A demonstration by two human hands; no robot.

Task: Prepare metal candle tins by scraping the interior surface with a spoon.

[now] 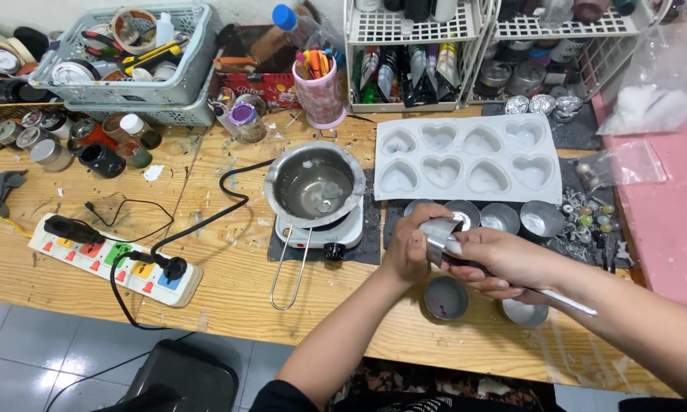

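1. Metal cup [439, 231] sat tilted between both hands above the wooden table [229, 282], near its front edge.
2. Left hand [407, 248] was clenched around the cup's side.
3. Right hand [500, 263] gripped a thin metal tool [565, 299] pressed against the cup.
4. Another small round tin [445, 297] stood just below the hands.

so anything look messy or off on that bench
Yes. White wax-like flecks and smears are scattered over the wooden table, thickest around the small hotplate and near the front edge. The melting pot holds pale residue. The heart mould sits slightly askew.
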